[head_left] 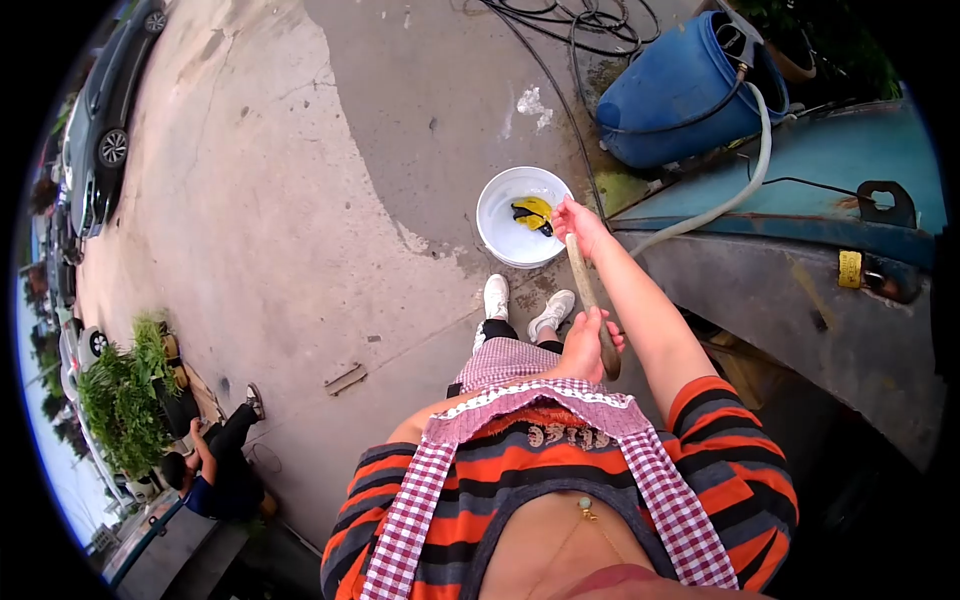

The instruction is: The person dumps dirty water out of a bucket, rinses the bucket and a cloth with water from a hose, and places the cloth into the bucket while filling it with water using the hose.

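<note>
My left hand [588, 345] is closed around a tan, slightly curved, stick-like length [582, 275], dark at its near end. Whether it joins the pale hose is hidden behind my forearm. My right hand [580, 222] is stretched forward beside the far end of this length, its fingers curled together. What they hold, if anything, is too small to make out. Just past them on the ground stands a white bucket [490, 235]. Inside it lies a yellow and black item [532, 213], perhaps a pair of gloves.
A blue barrel [670, 105] leans at the upper right, with a pale hose [735, 200] running from it. Black hose [590, 30] lies coiled beyond. A metal bench [790, 290] is on my right. To the left, a person [225, 460] sits near plants [125, 400]; cars [110, 110] are parked behind.
</note>
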A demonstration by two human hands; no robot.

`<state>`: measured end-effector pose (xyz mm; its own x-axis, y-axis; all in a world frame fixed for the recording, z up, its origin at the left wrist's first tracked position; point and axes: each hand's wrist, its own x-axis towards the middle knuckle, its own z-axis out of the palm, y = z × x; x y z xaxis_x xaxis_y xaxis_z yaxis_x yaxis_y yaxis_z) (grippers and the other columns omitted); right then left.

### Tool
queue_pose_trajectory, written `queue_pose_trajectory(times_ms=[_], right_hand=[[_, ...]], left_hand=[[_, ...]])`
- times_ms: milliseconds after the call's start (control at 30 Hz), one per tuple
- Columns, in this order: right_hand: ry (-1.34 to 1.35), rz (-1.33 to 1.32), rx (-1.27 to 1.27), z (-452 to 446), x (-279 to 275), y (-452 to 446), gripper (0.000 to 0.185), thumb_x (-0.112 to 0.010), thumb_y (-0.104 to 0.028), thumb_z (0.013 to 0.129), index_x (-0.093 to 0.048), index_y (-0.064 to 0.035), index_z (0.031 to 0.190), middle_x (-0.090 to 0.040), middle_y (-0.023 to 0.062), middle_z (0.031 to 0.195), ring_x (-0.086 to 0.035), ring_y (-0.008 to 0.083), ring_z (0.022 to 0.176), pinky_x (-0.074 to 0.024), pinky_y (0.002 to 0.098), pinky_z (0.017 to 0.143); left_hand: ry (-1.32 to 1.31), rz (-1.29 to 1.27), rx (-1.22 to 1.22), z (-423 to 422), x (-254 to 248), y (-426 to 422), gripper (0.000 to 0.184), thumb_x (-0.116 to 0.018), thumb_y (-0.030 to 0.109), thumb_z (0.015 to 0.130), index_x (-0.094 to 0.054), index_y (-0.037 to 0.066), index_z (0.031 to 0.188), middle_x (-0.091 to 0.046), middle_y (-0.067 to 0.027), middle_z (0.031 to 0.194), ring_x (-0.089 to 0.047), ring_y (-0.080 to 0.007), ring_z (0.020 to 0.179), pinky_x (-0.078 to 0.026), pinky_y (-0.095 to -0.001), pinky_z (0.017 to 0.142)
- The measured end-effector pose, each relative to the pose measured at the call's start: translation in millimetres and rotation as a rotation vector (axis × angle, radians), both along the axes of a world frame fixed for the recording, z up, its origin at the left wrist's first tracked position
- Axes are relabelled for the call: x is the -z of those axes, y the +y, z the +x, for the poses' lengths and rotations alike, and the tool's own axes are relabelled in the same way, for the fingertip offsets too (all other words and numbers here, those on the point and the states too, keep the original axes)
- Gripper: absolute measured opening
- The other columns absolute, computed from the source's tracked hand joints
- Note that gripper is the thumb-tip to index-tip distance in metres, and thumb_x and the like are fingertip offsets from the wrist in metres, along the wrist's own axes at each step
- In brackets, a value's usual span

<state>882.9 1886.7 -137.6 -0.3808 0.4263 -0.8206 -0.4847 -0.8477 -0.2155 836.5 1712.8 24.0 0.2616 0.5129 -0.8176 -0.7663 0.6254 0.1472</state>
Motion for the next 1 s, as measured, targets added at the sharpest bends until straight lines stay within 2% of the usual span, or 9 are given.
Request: queue_pose_trajectory(times_ms=[167, 267, 433, 533, 667, 700, 833, 933, 1000], right_hand=[[-0.093, 0.066, -0.252, -10, -8, 5, 0.039, -0.040, -0.047, 0.090, -0.039, -0.0143, 0.068, -0.039, -0.0032, 0.055, -0.027, 0.0051, 0.039, -0.0211, 0.0205, 0.033], [-0.169, 0.166, -0.352, -15, 5, 7, 0.037, -0.044, -0.044, 0.089, -0.041, -0.0134, 0.068, -0.041, -0.0032, 0.057, -0.026, 0.0042, 0.039, -0.0202, 0.0188, 0.033], [-0.535, 0.743, -0.611, -19, 6, 10, 0.025, -0.051, -0.031, 0.087, -0.057, -0.0065, 0.088, -0.054, 0.0005, 0.063, -0.045, 0.0093, 0.045, -0.0380, 0.0202, 0.043], [-0.696, 0.832, -0.814, -16, -7, 17, 0.022, -0.051, -0.027, 0.087, -0.057, -0.0058, 0.085, -0.053, 0.0002, 0.062, -0.046, 0.0098, 0.045, -0.0399, 0.0236, 0.044], [-0.417, 0.668, -0.539, -6, -9, 22, 0.019, -0.051, -0.021, 0.086, -0.056, -0.0037, 0.093, -0.057, 0.0048, 0.073, -0.054, 0.0127, 0.058, -0.0445, 0.0245, 0.053], [-0.401, 0.553, -0.500, -6, -16, 19, 0.020, -0.052, -0.018, 0.085, -0.055, -0.0032, 0.099, -0.057, 0.0092, 0.091, -0.057, 0.0137, 0.079, -0.0461, 0.0243, 0.066], [-0.547, 0.703, -0.591, 1, -91, 21, 0.028, -0.050, -0.018, 0.086, -0.052, -0.0063, 0.111, -0.056, 0.0112, 0.107, -0.050, 0.0164, 0.104, -0.0410, 0.0257, 0.084], [-0.124, 0.441, -0.327, 26, -100, 20, 0.032, -0.047, -0.028, 0.089, -0.050, -0.0116, 0.116, -0.053, 0.0053, 0.117, -0.046, 0.0146, 0.110, -0.0359, 0.0398, 0.090], [-1.534, 0.663, -1.401, 26, -117, 9, 0.027, -0.052, -0.030, 0.085, -0.059, -0.0109, 0.103, -0.053, 0.0087, 0.115, -0.047, 0.0218, 0.109, -0.0305, 0.0497, 0.091]], left_hand=[[0.019, 0.042, 0.048, -1, 1, -5, 0.022, -0.034, 0.028, 0.095, -0.039, 0.007, 0.096, -0.048, -0.0064, 0.072, -0.048, -0.0170, 0.063, -0.045, -0.0331, 0.060], [0.008, 0.049, 0.040, -3, -1, -5, 0.022, -0.035, 0.028, 0.095, -0.040, 0.007, 0.096, -0.048, -0.0063, 0.073, -0.048, -0.0171, 0.063, -0.045, -0.0329, 0.060], [0.016, 0.042, 0.051, -6, -3, -1, 0.023, -0.036, 0.029, 0.094, -0.040, 0.007, 0.097, -0.048, -0.0058, 0.073, -0.048, -0.0172, 0.064, -0.044, -0.0333, 0.060], [0.019, 0.041, 0.054, -7, -2, -1, 0.023, -0.036, 0.030, 0.094, -0.041, 0.007, 0.098, -0.048, -0.0055, 0.073, -0.048, -0.0171, 0.065, -0.044, -0.0337, 0.061], [0.038, 0.056, 0.023, -12, -3, 7, 0.023, -0.035, 0.030, 0.094, -0.041, 0.008, 0.098, -0.048, -0.0052, 0.075, -0.047, -0.0171, 0.066, -0.044, -0.0340, 0.063], [0.042, 0.060, 0.007, -14, -1, 7, 0.023, -0.035, 0.030, 0.094, -0.041, 0.008, 0.097, -0.048, -0.0052, 0.076, -0.047, -0.0172, 0.067, -0.044, -0.0341, 0.064], [0.052, 0.013, -0.031, -18, 5, 15, 0.024, -0.034, 0.031, 0.094, -0.040, 0.008, 0.097, -0.047, -0.0057, 0.076, -0.047, -0.0179, 0.067, -0.044, -0.0353, 0.066], [0.081, 0.017, -0.069, -24, 22, 21, 0.024, -0.034, 0.031, 0.094, -0.039, 0.008, 0.096, -0.047, -0.0060, 0.077, -0.047, -0.0183, 0.068, -0.044, -0.0356, 0.065], [0.103, 0.006, -0.097, -24, 39, 29, 0.024, -0.032, 0.031, 0.095, -0.039, 0.008, 0.095, -0.046, -0.0065, 0.077, -0.047, -0.0192, 0.068, -0.044, -0.0364, 0.065]])
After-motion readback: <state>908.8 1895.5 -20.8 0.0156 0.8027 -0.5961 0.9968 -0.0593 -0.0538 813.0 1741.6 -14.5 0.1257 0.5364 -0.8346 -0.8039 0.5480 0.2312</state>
